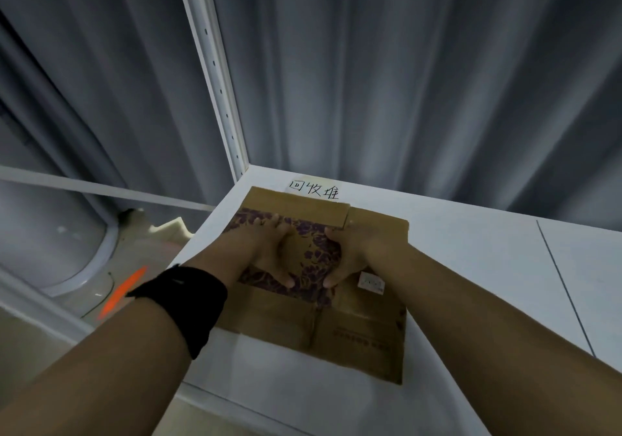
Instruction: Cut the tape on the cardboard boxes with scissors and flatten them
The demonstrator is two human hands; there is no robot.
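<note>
Cardboard box (363,328) flat on white table (471,267), L hand (269,250) & R hand (350,254) spread, pressing it, paper label (314,191) behind

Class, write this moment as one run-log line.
phase: flattening | left hand: pressing flattened cardboard box | right hand: pressing same box | box: flat on white table | scissors: unseen

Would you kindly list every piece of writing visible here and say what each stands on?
"回收堆": handwritten on the paper note on the white table, just behind the flattened cardboard.
Dark printed line on the cardboard's near right part: too blurred to read.
Small white sticker beside the right hand: too blurred to read.
</note>
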